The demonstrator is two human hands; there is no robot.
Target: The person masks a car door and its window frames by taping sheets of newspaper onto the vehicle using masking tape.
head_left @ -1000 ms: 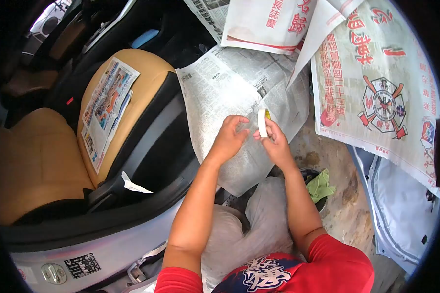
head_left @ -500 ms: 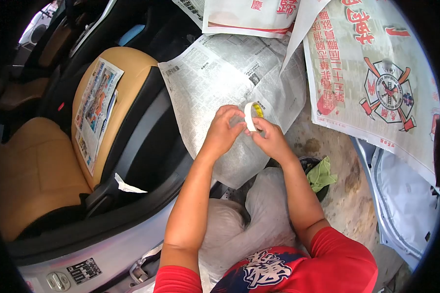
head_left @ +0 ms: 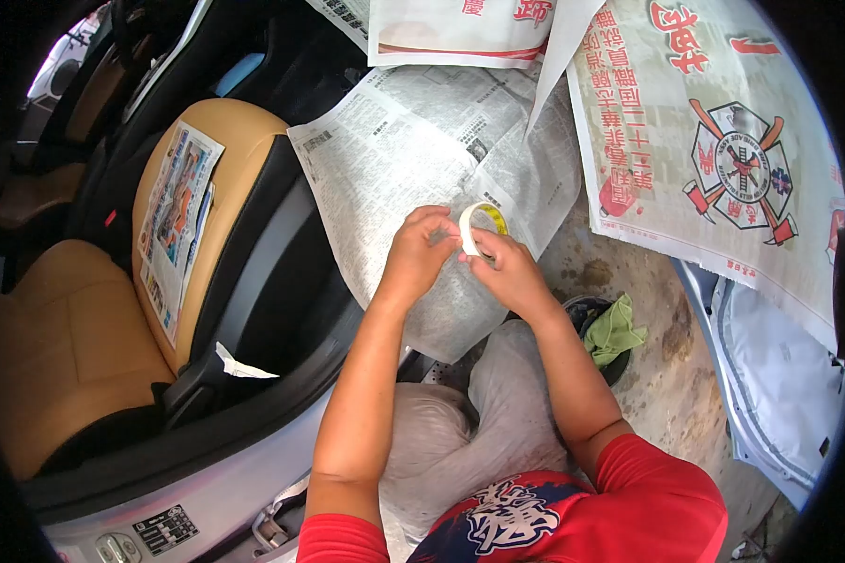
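Note:
A roll of white tape with a yellow inner core is held in my right hand, whose fingers close on its lower edge. Beside it on the left, my left hand has thumb and fingertips pinched together at the roll's near side; whatever is between them is too small to make out. Both hands are above a large newspaper sheet that hangs beyond them.
Left is a car's tan seat with a folded newspaper on its backrest, and a torn white strip by the sill. Printed sheets hang at right above a bluish-white panel. A green cloth lies over a dark bucket.
My left hand has come up to the tape roll and its fingers have closed into a pinch. The roll has moved left with my right hand. The whole view has shifted slightly.

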